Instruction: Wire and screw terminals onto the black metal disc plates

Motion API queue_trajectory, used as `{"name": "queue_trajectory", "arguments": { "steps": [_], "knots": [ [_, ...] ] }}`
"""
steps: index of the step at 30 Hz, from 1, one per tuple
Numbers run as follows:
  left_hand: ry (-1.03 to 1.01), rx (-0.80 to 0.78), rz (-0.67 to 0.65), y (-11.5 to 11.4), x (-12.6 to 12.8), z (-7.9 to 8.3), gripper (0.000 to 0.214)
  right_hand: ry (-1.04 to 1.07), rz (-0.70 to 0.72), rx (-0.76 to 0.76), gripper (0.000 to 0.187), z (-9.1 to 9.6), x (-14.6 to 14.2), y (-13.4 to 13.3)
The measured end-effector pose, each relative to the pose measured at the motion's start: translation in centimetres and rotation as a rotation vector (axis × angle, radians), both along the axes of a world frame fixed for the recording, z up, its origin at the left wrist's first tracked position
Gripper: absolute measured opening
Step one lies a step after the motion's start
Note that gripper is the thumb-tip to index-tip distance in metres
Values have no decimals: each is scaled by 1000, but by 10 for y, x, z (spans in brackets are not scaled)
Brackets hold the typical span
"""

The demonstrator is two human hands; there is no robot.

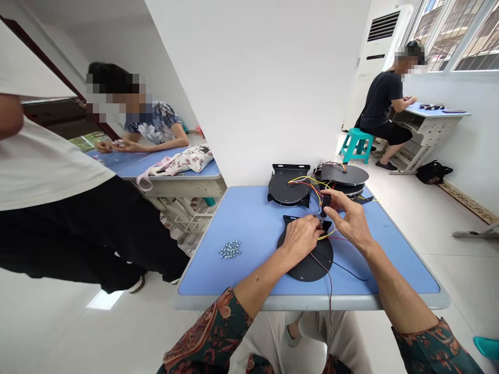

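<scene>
My right hand (351, 221) grips the black handle of a small screwdriver (325, 203), which points down at the back edge of a black round housing (310, 267). Over that housing, my left hand (299, 238) has its fingers pinched together beside the screwdriver's tip; whatever they hold is hidden. Yellow, red, black and brown wires (329, 285) spread from under the hands, one hanging past the table's front edge. To the left on the blue table (241, 275) lies a small pile of silver screws (230, 249).
Behind my hands stand another black round housing (288, 187) and a stack of similar housings (345, 174) with coloured wires. A person in a white shirt (47, 161) stands close at left. Two others sit at desks, one by a cloth bag (191, 161).
</scene>
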State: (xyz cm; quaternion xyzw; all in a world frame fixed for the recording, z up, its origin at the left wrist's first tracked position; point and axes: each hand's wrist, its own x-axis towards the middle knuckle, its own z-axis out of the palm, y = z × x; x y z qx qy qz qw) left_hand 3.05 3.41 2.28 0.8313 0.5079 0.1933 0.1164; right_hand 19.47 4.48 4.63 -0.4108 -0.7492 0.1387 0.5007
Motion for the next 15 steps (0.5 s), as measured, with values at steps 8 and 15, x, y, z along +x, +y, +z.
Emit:
{"name": "queue_trajectory", "arguments": {
  "steps": [8,15],
  "knots": [
    [-19,18,15,2,1,-4,13,35,21,12,25,1,-4,-1],
    [-19,17,11,2,2,-4,17,122,-18,17,31,-2,-5,2]
  ]
}}
